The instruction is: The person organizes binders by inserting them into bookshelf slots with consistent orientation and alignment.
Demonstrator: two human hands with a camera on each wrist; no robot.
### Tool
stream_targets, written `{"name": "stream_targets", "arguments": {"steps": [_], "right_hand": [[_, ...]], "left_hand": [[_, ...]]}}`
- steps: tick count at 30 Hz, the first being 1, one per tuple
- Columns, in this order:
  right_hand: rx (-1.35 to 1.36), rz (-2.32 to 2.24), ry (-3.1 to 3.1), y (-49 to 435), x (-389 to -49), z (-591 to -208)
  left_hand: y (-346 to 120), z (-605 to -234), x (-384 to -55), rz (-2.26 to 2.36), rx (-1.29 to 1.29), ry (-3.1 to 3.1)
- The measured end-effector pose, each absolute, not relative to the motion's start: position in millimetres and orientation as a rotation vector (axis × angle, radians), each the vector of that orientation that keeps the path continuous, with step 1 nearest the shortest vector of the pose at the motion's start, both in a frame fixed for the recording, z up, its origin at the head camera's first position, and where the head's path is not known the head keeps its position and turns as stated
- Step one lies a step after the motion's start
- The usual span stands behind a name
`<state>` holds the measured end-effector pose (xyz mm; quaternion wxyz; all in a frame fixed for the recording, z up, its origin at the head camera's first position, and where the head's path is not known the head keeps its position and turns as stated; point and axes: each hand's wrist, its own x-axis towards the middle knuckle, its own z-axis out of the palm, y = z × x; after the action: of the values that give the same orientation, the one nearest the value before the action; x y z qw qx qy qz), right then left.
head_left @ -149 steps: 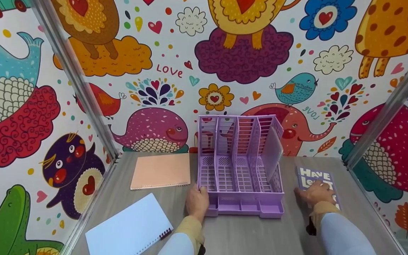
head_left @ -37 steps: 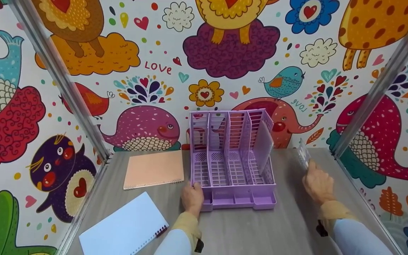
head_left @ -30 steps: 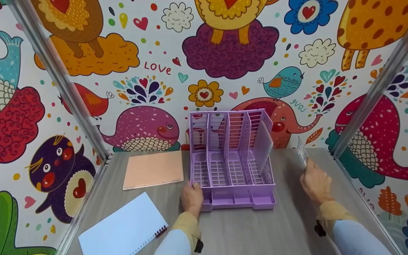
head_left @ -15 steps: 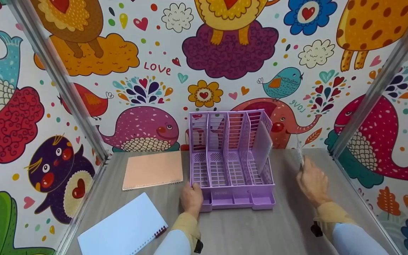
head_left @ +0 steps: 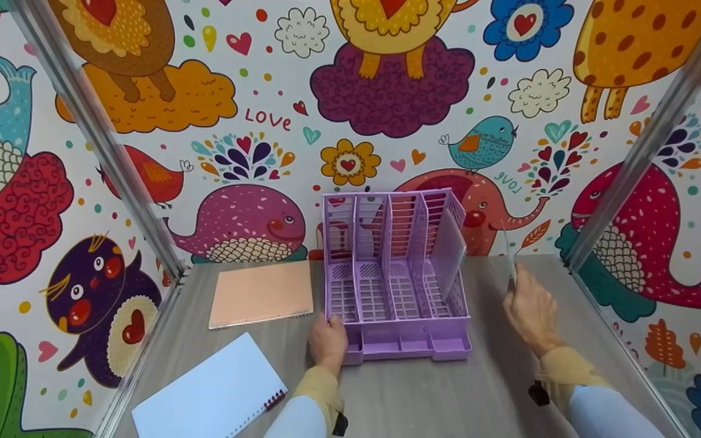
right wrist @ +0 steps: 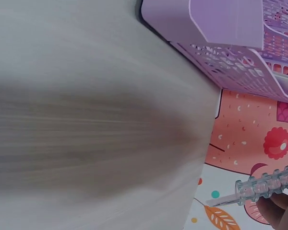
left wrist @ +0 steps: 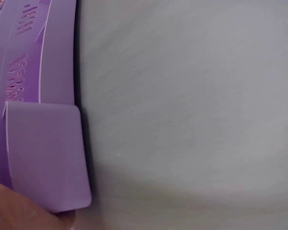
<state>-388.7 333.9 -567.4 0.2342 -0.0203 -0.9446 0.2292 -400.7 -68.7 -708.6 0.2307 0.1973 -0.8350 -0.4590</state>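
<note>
A purple desk file organizer (head_left: 396, 330) stands against the back wall, with upright compartments and small trays along its front. My left hand (head_left: 328, 342) grips its front left corner; most of that hand is cut off in the left wrist view. To the right of the organizer, my right hand (head_left: 532, 309) holds a small notebook (head_left: 511, 264) upright above the table, seen nearly edge-on in the head view. Its clear ring binding (right wrist: 266, 186) shows in the right wrist view. A pale, thin notebook (head_left: 451, 255) stands in the organizer's rightmost compartment.
A peach spiral notebook (head_left: 262, 293) lies at the back left of the grey table (head_left: 417, 401). Nearer, a white spiral notebook (head_left: 210, 389) lies at an angle. Metal posts (head_left: 636, 140) and patterned panels close in the back and sides.
Five seconds ago the small notebook lay flat under my right hand. It is now lifted and turned edge-on, drifting left toward the organizer. My left hand keeps its grip.
</note>
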Motion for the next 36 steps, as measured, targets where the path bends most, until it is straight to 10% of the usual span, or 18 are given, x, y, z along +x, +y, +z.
{"name": "stream_targets", "arguments": {"steps": [36], "right_hand": [[-0.049,0.794,-2.467,297,-370,-547]], "left_hand": [[-70,-706,-400,-1.296,0.561,-2.312]]}}
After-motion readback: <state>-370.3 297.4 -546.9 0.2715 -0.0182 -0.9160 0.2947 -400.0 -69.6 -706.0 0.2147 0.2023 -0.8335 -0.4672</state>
